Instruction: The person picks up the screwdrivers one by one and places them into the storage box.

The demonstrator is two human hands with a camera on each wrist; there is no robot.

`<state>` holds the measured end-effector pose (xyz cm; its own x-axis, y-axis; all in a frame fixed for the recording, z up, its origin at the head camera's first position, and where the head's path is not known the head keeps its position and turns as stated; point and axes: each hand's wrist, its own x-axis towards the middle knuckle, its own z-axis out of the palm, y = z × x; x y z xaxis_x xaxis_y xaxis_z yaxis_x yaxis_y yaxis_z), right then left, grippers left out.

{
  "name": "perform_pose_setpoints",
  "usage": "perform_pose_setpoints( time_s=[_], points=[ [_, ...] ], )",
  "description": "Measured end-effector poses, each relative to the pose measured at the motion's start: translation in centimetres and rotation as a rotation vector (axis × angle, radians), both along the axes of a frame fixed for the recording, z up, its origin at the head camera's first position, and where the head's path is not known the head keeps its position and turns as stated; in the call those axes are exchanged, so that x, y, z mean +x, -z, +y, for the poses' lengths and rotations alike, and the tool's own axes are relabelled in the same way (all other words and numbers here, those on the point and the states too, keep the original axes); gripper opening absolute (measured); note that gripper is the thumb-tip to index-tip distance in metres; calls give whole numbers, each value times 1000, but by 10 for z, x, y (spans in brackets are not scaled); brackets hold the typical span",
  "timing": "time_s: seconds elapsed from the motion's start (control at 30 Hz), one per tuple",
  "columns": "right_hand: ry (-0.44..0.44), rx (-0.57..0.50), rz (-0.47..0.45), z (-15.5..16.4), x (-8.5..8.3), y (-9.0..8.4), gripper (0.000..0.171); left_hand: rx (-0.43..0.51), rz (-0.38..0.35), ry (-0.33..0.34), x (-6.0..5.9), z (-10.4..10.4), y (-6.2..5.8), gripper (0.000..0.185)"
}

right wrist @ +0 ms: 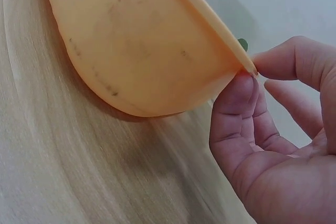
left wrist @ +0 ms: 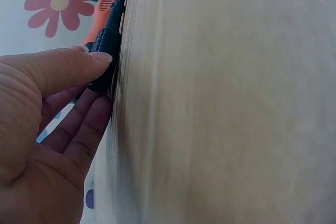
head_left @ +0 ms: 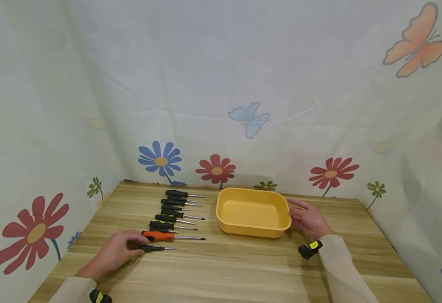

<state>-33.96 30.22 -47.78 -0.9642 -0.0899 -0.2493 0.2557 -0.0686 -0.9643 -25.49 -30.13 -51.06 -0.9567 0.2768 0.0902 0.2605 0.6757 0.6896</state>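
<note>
A small black-handled screwdriver point(head_left: 152, 248) lies nearest the front of a row of screwdrivers. My left hand point(head_left: 120, 251) pinches the end of its handle; in the left wrist view the thumb presses on the black grip point(left wrist: 108, 43) while fingers reach beneath it, close along the tabletop. Right behind lies an orange-and-black screwdriver point(head_left: 164, 236). At the right end of a yellow plastic basin point(head_left: 249, 231), my right hand point(head_left: 311, 221) pinches the rim between thumb and fingers. The right wrist view shows dark scuffs on the basin's outer wall point(right wrist: 142, 51).
Several more black-handled screwdrivers point(head_left: 175, 194) lie side by side behind the orange one, shafts pointing right toward the basin. All rests on a wood-grain table point(head_left: 228, 273). A pale curtain point(head_left: 213, 75) with flowers and butterflies encloses the back and both sides.
</note>
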Motion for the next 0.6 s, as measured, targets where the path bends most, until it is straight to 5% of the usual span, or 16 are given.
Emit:
perform_pose_setpoints(
  time_s=[0.6],
  points=[
    [3,18,3,-2,0,-1,60,-36,7,19,1,0,-1,26]
  ],
)
